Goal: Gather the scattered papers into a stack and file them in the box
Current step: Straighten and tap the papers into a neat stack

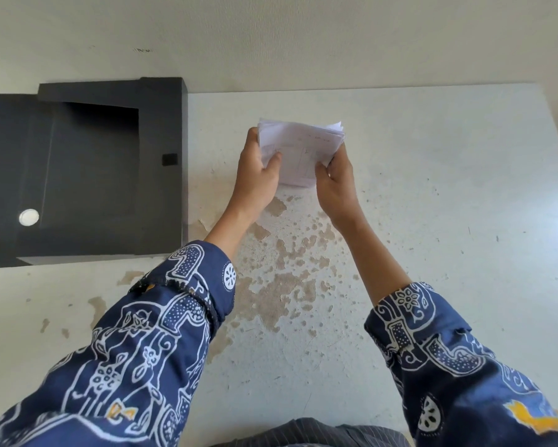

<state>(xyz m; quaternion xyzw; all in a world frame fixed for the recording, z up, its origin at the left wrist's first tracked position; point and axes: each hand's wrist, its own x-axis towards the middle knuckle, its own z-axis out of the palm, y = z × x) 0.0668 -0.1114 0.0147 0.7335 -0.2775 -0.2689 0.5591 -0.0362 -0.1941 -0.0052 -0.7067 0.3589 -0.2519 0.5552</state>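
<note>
Open box [87, 169] occupying upper left of worktop [432, 253]. Centre, right and lower left of frame unobstructed. Clear lane between box edge and hands [258, 175] holding papers [300, 146].

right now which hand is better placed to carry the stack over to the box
Left, probably. The open black box lies on the table's left side, nearer the left hand than the right hand. Both grip the paper stack, so the right would need to let go first.
</note>
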